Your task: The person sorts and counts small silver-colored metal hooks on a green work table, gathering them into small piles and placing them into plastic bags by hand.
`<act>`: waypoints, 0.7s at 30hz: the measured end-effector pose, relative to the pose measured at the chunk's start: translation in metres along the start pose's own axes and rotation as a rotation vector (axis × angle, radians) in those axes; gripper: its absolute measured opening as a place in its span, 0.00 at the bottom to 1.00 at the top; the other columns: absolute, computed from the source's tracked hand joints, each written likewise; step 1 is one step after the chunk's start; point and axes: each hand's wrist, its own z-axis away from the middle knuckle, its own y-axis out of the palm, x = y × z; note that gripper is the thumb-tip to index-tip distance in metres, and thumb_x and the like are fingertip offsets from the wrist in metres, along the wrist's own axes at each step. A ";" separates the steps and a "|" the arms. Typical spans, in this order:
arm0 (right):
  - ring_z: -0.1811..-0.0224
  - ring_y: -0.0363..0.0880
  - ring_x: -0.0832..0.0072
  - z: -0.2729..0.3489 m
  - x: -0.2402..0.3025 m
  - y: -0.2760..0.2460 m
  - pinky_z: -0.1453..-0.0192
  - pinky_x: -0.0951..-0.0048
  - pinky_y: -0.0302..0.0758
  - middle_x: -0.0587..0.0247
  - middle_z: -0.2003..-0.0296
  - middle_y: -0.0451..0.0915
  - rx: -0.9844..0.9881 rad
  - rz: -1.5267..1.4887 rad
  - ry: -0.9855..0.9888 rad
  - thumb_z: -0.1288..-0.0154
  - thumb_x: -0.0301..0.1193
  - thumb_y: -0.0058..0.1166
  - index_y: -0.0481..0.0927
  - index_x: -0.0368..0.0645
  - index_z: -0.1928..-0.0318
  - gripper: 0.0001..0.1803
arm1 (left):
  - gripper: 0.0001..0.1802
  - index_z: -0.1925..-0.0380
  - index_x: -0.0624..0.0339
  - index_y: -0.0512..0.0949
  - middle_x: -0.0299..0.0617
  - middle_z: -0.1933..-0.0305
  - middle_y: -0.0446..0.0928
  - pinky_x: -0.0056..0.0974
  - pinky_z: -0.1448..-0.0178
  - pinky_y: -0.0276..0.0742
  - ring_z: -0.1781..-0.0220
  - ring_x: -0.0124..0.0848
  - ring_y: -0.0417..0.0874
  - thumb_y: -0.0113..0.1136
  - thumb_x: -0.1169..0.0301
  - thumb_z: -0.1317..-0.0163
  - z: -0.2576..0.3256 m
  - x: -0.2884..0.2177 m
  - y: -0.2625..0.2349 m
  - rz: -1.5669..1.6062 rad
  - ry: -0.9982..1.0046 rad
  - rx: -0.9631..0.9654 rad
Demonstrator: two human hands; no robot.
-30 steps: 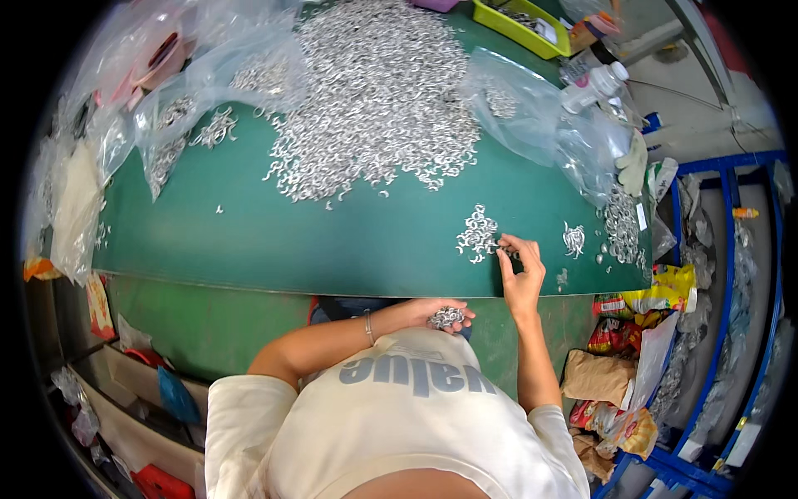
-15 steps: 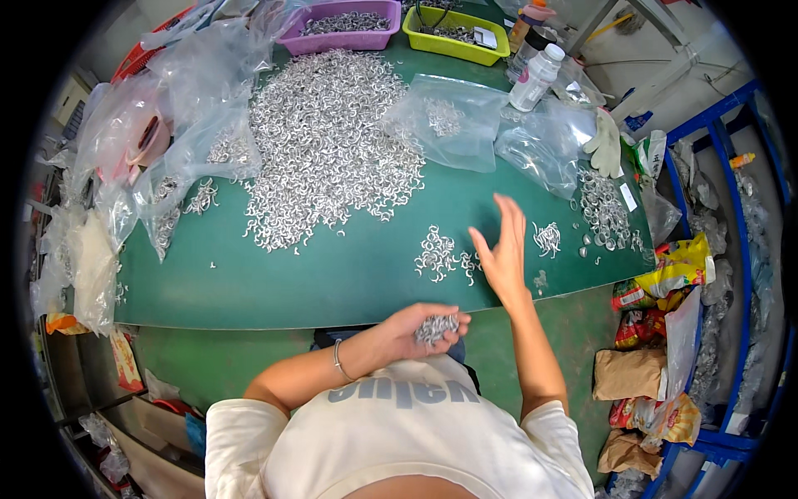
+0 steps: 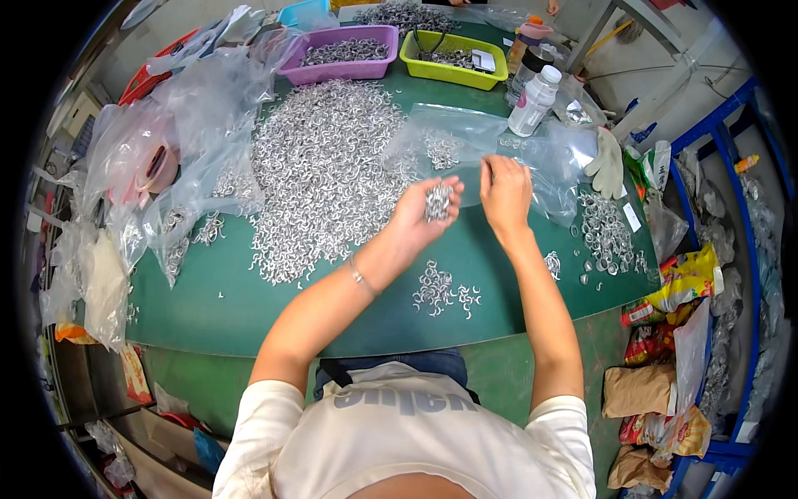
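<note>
My left hand [image 3: 422, 214] is cupped, palm up, around a handful of small silver curved metal pieces [image 3: 438, 202], held above the table. Close to its right, my right hand [image 3: 505, 200] has its fingers bent and drawn together at the edge of a clear plastic bag [image 3: 465, 121]; its fingertips are partly hidden. Some metal pieces [image 3: 442, 150] lie inside that bag. A large heap of the same curved pieces [image 3: 328, 158] spreads to the left of my hands. Nearer me is a small loose pile [image 3: 434, 289], and another little pile [image 3: 552, 265] sits partly behind my right forearm.
Purple [image 3: 391, 51] and yellow-green [image 3: 449, 75] bins of metal parts stand at the back. Bottles [image 3: 534, 101], a glove [image 3: 607, 162] and ring-like pieces [image 3: 605, 233] occupy the right side. Plastic bags [image 3: 208, 116] crowd the left. A blue rack [image 3: 740, 249] stands beyond the table.
My left hand has risen from near my body to over the table, still cupping the metal pieces. My right hand has moved away from me to the bag, its spread fingers now closed together.
</note>
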 end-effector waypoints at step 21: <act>0.69 0.77 0.54 -0.015 -0.006 -0.008 0.61 0.58 0.72 0.51 0.74 0.80 0.079 -0.309 0.165 0.42 0.24 0.55 0.79 0.37 0.71 0.04 | 0.23 0.41 0.65 0.62 0.53 0.37 0.64 0.72 0.32 0.36 0.31 0.52 0.57 0.43 0.71 0.35 -0.044 -0.039 0.047 -0.294 0.517 -0.039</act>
